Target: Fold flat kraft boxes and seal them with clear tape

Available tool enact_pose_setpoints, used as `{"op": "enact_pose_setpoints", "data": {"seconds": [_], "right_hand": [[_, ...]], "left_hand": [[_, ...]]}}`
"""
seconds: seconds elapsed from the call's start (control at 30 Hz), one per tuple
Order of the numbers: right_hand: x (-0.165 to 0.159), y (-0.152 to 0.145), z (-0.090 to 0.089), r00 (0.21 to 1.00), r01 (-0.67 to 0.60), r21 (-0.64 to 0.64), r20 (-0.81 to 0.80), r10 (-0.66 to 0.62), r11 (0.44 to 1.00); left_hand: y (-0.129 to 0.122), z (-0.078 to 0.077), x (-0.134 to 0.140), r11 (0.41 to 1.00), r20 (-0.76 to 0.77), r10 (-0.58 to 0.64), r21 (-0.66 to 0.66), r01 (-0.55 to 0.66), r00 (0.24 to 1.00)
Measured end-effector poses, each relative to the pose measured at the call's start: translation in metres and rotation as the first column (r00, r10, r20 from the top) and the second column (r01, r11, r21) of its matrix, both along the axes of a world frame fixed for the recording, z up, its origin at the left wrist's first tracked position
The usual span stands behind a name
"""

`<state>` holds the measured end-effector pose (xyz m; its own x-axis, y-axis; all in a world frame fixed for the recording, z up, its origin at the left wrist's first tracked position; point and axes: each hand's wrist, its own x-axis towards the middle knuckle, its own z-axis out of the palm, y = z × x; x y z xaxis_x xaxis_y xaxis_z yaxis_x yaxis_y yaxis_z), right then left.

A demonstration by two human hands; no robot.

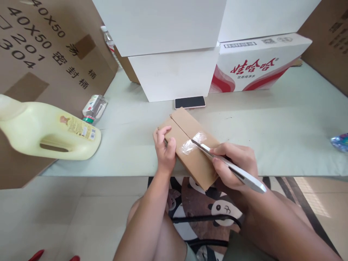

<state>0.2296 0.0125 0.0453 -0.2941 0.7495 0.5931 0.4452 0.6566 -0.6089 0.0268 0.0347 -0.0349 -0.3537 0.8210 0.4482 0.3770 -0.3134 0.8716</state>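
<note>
A small brown cardboard box (176, 125) lies slanted at the table's front edge, its near corner jutting past it. My left hand (165, 150) grips the box by its left side, fingers curled over the edge. Clear tape (192, 143) crosses the seam in the middle of the top face. My right hand (235, 163) is closed around a utility knife (235, 168) with a white-grey handle. Its dark blade tip meets the tape at the seam. How deep the tip goes cannot be made out.
Behind the box, a phone (190, 102) lies against stacked white cartons (174, 74). A red-and-white carton (250, 69) stands at the back right. To the left are a yellow jug (54, 123), a small clear bottle (94, 108) and a large cardboard box (54, 47).
</note>
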Motion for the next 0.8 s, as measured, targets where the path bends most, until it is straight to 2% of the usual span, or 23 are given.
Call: {"op": "enact_pose_setpoints", "data": {"seconds": [0.23, 0.5, 0.67, 0.8], "right_hand": [[-0.002, 0.001, -0.003, 0.998, -0.030, 0.076, -0.050, 0.034, 0.997], [0.000, -0.002, -0.006, 0.997, -0.061, 0.068, -0.038, 0.064, 0.996], [0.002, 0.001, -0.013, 0.980, -0.125, 0.137, -0.140, 0.144, 0.983], [0.007, -0.002, -0.019, 0.956, -0.163, 0.146, -0.222, 0.192, 0.976]], "left_hand": [[0.001, -0.001, 0.001, 1.000, -0.022, 0.010, 0.023, -0.009, 1.000], [-0.001, 0.004, 0.004, 0.999, -0.062, 0.045, 0.026, -0.043, 0.997], [0.000, 0.004, 0.003, 0.998, -0.062, 0.042, 0.047, -0.039, 0.997], [0.001, 0.003, 0.002, 0.999, -0.030, 0.030, 0.032, -0.029, 0.999]]}}
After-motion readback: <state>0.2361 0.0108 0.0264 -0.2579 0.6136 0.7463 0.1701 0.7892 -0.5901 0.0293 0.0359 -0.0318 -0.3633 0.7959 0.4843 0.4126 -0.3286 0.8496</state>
